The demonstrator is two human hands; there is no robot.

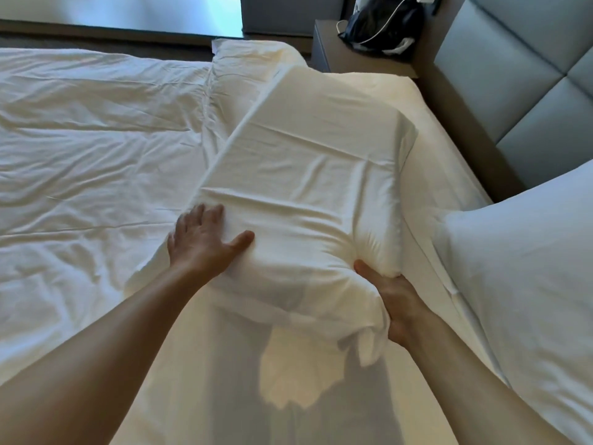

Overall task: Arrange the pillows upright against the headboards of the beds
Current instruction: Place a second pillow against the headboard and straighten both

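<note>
A long white pillow [308, 175] lies flat across the bed, its far end toward the nightstand. My left hand [205, 242] rests flat on its near left corner with the fingers spread. Under the near right corner, my right hand [391, 300] grips a bunch of the pillow's fabric. A second white pillow [526, 277] stands tilted at the right, leaning toward the grey padded headboard [526, 91]. A third pillow [253, 69] lies partly hidden beyond the first one.
A rumpled white duvet [90, 149] covers the left of the bed. A brown nightstand [356, 56] at the back carries a black bag [382, 24] and a white cable. A strip of bare mattress sheet [449, 175] runs along the headboard.
</note>
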